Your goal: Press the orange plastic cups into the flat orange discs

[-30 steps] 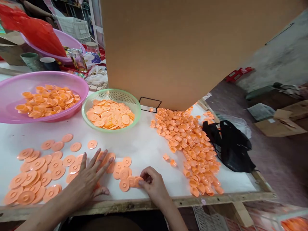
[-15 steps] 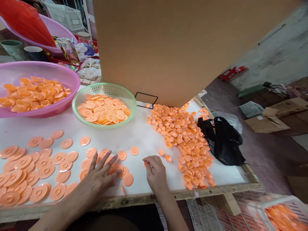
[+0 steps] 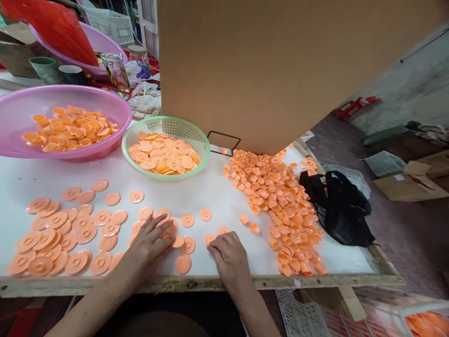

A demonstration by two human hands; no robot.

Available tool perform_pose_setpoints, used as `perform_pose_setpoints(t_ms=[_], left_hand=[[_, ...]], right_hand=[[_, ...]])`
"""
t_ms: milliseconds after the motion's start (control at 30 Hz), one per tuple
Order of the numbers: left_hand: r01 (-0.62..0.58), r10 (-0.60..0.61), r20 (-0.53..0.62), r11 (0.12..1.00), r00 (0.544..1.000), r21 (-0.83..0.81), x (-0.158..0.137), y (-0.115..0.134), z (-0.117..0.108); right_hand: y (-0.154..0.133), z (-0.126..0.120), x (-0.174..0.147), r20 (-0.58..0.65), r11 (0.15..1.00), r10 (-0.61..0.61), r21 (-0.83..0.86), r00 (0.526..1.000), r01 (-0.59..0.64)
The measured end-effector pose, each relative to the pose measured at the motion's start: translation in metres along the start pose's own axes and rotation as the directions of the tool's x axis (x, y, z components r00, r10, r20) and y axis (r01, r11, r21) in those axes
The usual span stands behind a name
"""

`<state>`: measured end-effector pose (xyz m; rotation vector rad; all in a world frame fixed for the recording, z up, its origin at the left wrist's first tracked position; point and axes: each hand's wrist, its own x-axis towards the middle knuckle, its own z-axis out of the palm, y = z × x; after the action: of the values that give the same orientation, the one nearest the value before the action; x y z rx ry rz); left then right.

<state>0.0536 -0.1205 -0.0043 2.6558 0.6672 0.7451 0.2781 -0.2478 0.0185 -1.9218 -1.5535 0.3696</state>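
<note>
My left hand [image 3: 150, 243] lies over flat orange discs with raised ring centres, its fingers spread and fingertips resting on several of them. To its right, my right hand [image 3: 231, 257] is curled close to the tabletop, thumb and forefinger at the edge of a small orange disc [image 3: 209, 239]. Another small disc [image 3: 223, 230] lies just behind its knuckles. Between the hands are loose discs, one of them near the front edge [image 3: 183, 264]. Many larger discs [image 3: 86, 234] lie spread and overlapping to the left.
A heap of small orange cups [image 3: 277, 201] lies right, beside a black bag [image 3: 340, 210]. Behind stand a green colander [image 3: 205, 159] of discs, a pink basin [image 3: 122, 105] of orange pieces and a large cardboard box [image 3: 245, 70]. A wooden strip [image 3: 273, 282] edges the table.
The view has shifted, so things on the table appear farther right. My right hand has moved slightly left relative to the table, and a disc behind it now shows. My left hand's fingers are closer together.
</note>
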Motion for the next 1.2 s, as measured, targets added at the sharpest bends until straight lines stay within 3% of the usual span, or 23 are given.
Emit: perform_pose_setpoints(t_ms=[133, 200, 300, 400, 467, 567, 700, 800, 933, 1033, 1133, 1200], left_hand=[[0.098, -0.106, -0.084, 0.99, 0.991, -0.098, -0.006, 0.0, -0.02], [0.194, -0.198, -0.043, 0.977, 0.979, -0.092, -0.014, 0.001, -0.029], [0.256, -0.258, 0.054, 0.966, 0.965, 0.039, -0.026, 0.006, -0.033], [0.272, -0.282, 0.045, 0.95, 0.958, 0.153, -0.03, 0.008, -0.025], [0.282, -0.288, 0.009, 0.943, 0.957, 0.176, -0.027, 0.007, -0.018], [0.3, -0.291, -0.072, 0.928, 0.954, 0.22, -0.02, 0.0, -0.012], [0.29, -0.278, -0.083, 0.921, 0.957, 0.26, -0.014, -0.008, -0.011], [0.254, -0.242, -0.079, 0.935, 0.967, 0.249, -0.015, -0.012, -0.015], [0.201, -0.183, -0.108, 0.961, 0.977, 0.187, -0.017, -0.014, -0.018], [0.217, -0.203, -0.109, 0.967, 0.973, 0.134, -0.014, -0.013, -0.016], [0.286, -0.271, -0.117, 0.947, 0.956, 0.146, -0.014, -0.017, -0.017], [0.34, -0.317, -0.145, 0.925, 0.937, 0.169, -0.017, -0.024, -0.021]], right_hand=[[-0.013, 0.005, 0.003, 0.004, 0.995, -0.099, -0.024, 0.995, 0.099], [-0.023, 0.013, 0.007, 0.061, 0.994, -0.105, -0.01, 0.993, 0.106], [-0.032, 0.022, 0.016, 0.183, 0.995, -0.093, -0.031, 0.979, 0.1], [-0.032, 0.024, 0.025, 0.172, 0.995, -0.026, -0.088, 0.985, 0.042], [-0.036, 0.025, 0.028, 0.148, 0.994, -0.007, -0.111, 0.989, 0.024], [-0.056, 0.035, 0.029, 0.211, 0.991, -0.054, -0.112, 0.976, 0.079], [-0.078, 0.055, 0.027, 0.237, 0.997, -0.052, -0.041, 0.97, 0.064], [-0.068, 0.055, 0.022, 0.157, 0.997, -0.03, 0.081, 0.987, 0.017], [-0.047, 0.036, 0.02, 0.116, 0.987, -0.153, -0.028, 0.981, 0.157], [-0.052, 0.033, 0.035, 0.133, 0.981, -0.185, -0.041, 0.974, 0.191], [-0.068, 0.047, 0.068, 0.133, 0.978, -0.201, -0.031, 0.971, 0.207], [-0.073, 0.06, 0.093, 0.201, 0.967, -0.235, -0.046, 0.951, 0.249]])
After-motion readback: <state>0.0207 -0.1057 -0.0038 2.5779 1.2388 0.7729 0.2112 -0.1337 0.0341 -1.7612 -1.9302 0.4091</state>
